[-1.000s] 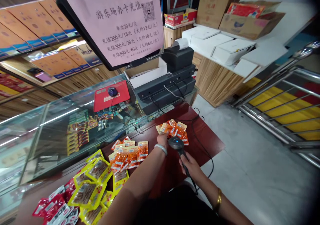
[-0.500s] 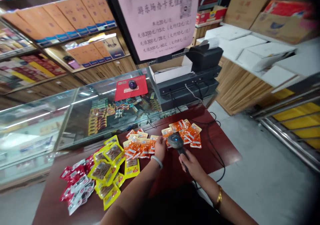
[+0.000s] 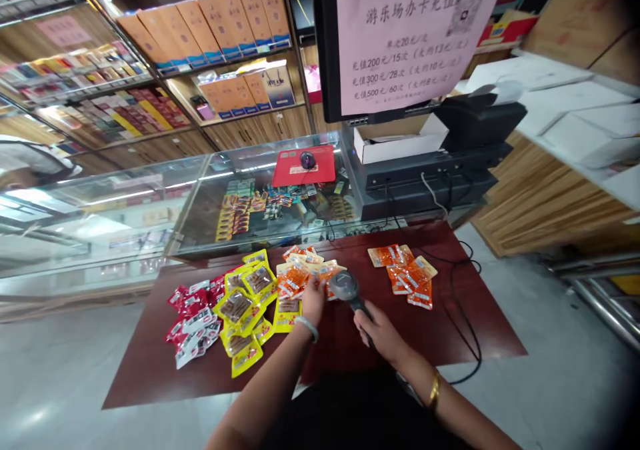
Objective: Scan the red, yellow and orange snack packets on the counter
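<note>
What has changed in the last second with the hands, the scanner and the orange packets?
The left hand left the right-hand orange pile and went left to the middle orange pile, where it now rests. The right hand carried the scanner along, its head now beside that pile. The right hand's grip on the scanner is unchanged; the yellow packets and red packets lie as before.

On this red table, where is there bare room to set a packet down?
Bare table: the near-left strip in front of the red packets, and the gap between the scanner and the right orange pile. Crowded: the middle, where yellow packets and the left orange pile overlap.
</note>
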Demonstrator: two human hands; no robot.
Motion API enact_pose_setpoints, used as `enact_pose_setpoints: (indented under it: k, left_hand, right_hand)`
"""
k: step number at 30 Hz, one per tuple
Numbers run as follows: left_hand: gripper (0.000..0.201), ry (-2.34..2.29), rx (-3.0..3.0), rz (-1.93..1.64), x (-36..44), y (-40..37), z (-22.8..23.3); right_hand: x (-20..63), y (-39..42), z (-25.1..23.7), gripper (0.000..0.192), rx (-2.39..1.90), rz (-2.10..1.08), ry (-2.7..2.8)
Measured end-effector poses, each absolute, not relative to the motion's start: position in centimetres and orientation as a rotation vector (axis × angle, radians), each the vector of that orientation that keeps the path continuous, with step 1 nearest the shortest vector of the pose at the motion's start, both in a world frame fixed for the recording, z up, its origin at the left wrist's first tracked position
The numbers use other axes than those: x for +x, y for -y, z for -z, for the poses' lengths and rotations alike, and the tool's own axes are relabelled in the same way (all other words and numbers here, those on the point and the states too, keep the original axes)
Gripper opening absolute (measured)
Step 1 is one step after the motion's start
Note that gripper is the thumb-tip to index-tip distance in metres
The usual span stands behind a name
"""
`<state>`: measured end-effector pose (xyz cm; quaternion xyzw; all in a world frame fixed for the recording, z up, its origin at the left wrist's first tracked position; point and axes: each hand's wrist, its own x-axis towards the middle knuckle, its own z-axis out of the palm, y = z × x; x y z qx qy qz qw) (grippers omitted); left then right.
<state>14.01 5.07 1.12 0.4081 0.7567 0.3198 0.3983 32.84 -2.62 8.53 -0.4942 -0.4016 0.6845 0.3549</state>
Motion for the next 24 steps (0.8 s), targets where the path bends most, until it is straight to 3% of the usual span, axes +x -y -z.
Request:
enact_pose_setpoints:
  k: [9, 20, 24]
  left_hand:
    - [0.024, -2.214, 1.445, -0.876, 10.6, -6.8, -2.0]
    - [0.023, -1.506, 2.032, -0.441, 28.0, -14.0, -3.3]
    - [0.036, -1.506, 2.218, -0.183, 31.7, -16.8, -2.9]
  right_hand:
    - [34.8, 3.1, -8.1, 0.048, -1.321, -1.703, 0.942]
    - [39.3, 4.6, -7.1, 0.060, -1.390, -1.618, 0.644]
    - [40.3, 5.6, -6.5, 0.059, -1.400, -1.589, 0.551]
